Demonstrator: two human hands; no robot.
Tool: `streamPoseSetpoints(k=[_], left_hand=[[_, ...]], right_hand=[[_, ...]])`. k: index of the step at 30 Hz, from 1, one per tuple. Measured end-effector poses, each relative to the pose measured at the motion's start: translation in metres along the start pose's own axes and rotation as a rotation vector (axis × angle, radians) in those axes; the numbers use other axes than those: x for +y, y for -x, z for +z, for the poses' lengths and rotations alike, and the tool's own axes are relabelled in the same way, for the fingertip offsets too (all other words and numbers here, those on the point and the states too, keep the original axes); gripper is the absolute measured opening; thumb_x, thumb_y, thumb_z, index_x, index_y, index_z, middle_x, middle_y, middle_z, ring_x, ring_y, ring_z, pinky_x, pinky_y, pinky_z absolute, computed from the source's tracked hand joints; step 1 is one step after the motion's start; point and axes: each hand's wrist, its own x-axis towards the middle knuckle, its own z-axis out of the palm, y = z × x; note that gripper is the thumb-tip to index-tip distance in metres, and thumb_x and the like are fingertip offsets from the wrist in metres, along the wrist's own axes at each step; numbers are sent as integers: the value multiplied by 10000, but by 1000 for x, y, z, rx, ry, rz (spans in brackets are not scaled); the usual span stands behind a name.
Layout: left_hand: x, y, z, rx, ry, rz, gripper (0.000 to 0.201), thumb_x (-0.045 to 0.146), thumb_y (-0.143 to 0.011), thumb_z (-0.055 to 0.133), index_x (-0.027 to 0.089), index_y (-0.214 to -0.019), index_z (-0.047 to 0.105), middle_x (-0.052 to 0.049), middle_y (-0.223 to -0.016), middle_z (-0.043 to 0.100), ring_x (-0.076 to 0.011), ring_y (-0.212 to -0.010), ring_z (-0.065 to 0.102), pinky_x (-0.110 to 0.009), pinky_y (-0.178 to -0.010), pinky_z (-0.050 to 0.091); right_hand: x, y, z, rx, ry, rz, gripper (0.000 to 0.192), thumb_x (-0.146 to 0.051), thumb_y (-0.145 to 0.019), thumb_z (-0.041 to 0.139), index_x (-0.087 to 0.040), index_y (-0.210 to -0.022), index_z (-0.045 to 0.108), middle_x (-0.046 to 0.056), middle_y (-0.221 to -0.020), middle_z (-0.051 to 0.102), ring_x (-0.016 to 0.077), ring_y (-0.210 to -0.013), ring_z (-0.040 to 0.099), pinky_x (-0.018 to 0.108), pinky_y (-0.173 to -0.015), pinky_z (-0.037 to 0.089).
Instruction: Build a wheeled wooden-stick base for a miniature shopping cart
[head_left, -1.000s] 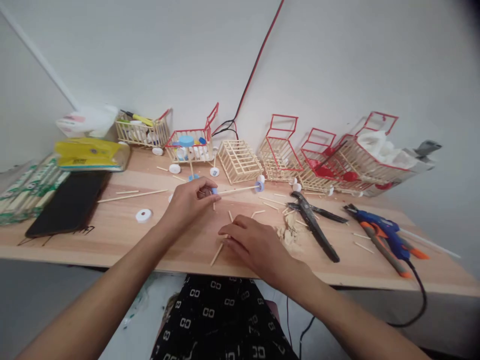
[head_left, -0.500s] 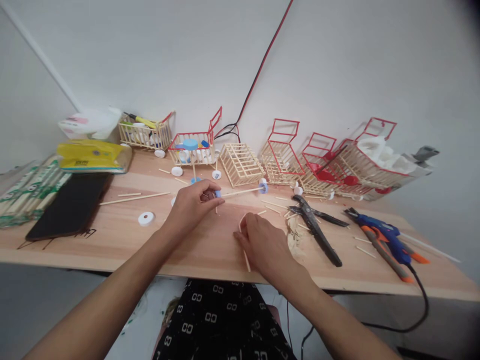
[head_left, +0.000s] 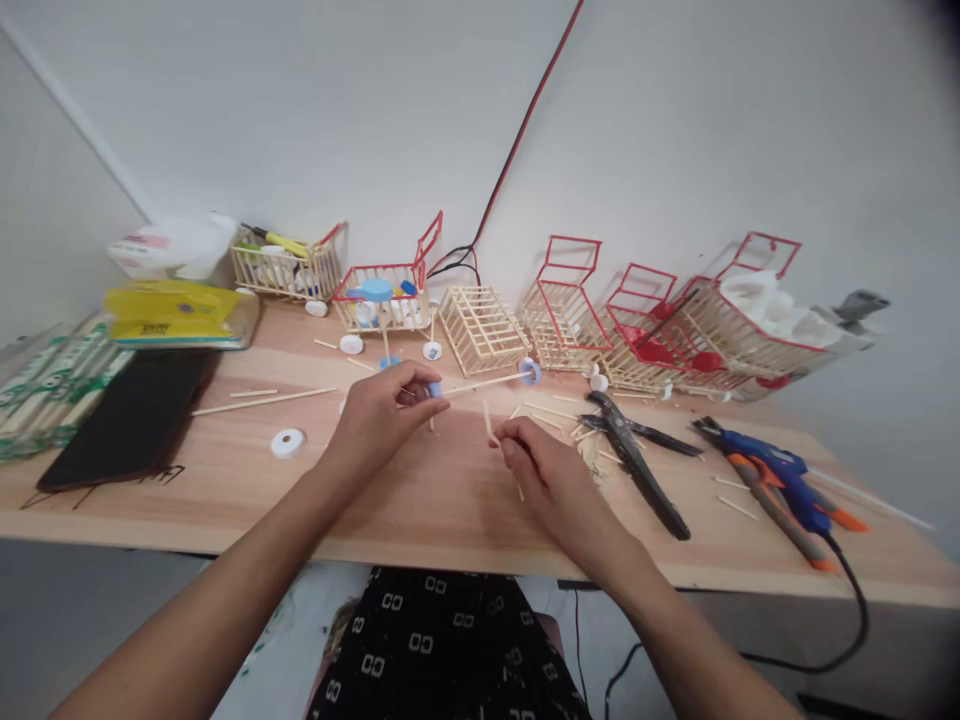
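Observation:
My left hand (head_left: pixel 390 405) pinches a small blue cap (head_left: pixel 435 389) between thumb and fingers. From that cap a thin wooden stick (head_left: pixel 484 384) runs right to a second blue cap (head_left: pixel 529 372), like an axle with two wheels. My right hand (head_left: pixel 544 462) is closed on another short wooden stick (head_left: pixel 488 418), which pokes up past the fingertips toward the axle without touching it. Behind my left hand stands a stick with a light-blue cap (head_left: pixel 377 290) on top and another at its foot. A white ring-shaped cap (head_left: pixel 287 443) lies left of my left wrist.
Small stick-built carts (head_left: pixel 390 300) with red handles line the wall, beside a plain stick basket (head_left: pixel 486 328). Black pliers (head_left: pixel 637 470), a blue glue gun (head_left: pixel 772 465) and loose sticks lie right. A black phone-like slab (head_left: pixel 131 415), yellow pack (head_left: pixel 180 313) and bundled sticks (head_left: pixel 56 390) sit left.
My right hand has tilted and shifted slightly right, so its stick now points upward from the fingertips rather than mostly down toward the table edge. My left hand stays nearly still.

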Motion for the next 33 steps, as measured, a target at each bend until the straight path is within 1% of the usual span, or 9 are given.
streamPoseSetpoints(k=[4,7,9,12,15,18,24,30,33], left_hand=[[2,0,1,-12,38,-35,219,297,-749,703,191,-934,654,2,-777,655,-137,-697,601,-264,-669,465],[3,0,1,-27,86,-67,219,303,-753,697,186,-933,651,-2,-784,650,-135,-708,598,-262,-672,469],[3,0,1,-34,105,-74,223,303,-755,696,181,-937,650,-5,-792,650,-133,-712,596,-260,-672,471],[2,0,2,-40,112,-70,230,307,-759,694,176,-942,646,-8,-794,651,-134,-710,599,-261,-670,478],[2,1,2,-41,105,-53,229,308,-761,694,178,-943,645,-15,-814,661,-142,-733,615,-272,-695,493],[2,2,2,-42,99,-36,235,321,-764,693,183,-947,645,-21,-831,669,-149,-750,627,-285,-718,508],[6,3,1,-42,98,-22,224,309,-766,693,182,-945,645,-20,-818,672,-144,-730,632,-278,-702,523],[6,3,1,-35,106,-26,234,313,-765,700,177,-948,649,-13,-804,666,-133,-719,619,-265,-692,517],[6,3,1,-35,106,-24,234,311,-765,702,175,-948,651,-15,-808,670,-133,-724,620,-266,-699,517]], right_hand=[[4,-2,2,110,-123,-2,189,-318,-954,427,-206,-919,575,-12,-747,566,129,-688,516,241,-642,368],[4,-4,7,118,-228,5,250,-327,-970,389,-219,-934,611,-32,-654,506,117,-619,490,234,-608,365],[3,-6,9,106,-336,20,257,-337,-975,378,-221,-958,606,-36,-643,529,113,-620,514,229,-622,390],[0,-9,12,105,-431,57,217,-360,-958,421,-217,-975,583,-21,-689,631,118,-654,574,232,-651,427],[-1,-12,15,130,-397,111,204,-373,-939,458,-216,-928,586,-6,-713,687,122,-656,610,235,-646,438],[-2,-13,18,132,-380,136,193,-370,-930,475,-218,-886,585,-3,-724,708,122,-649,627,236,-636,445],[-3,-13,19,113,-400,124,183,-361,-932,476,-216,-873,572,-2,-746,716,121,-676,637,233,-644,450],[-4,-13,19,85,-373,121,173,-344,-934,471,-215,-873,570,0,-765,721,129,-718,649,238,-684,450],[-4,-13,20,81,-363,112,173,-344,-934,473,-216,-883,577,-4,-774,722,123,-721,646,228,-670,440]])
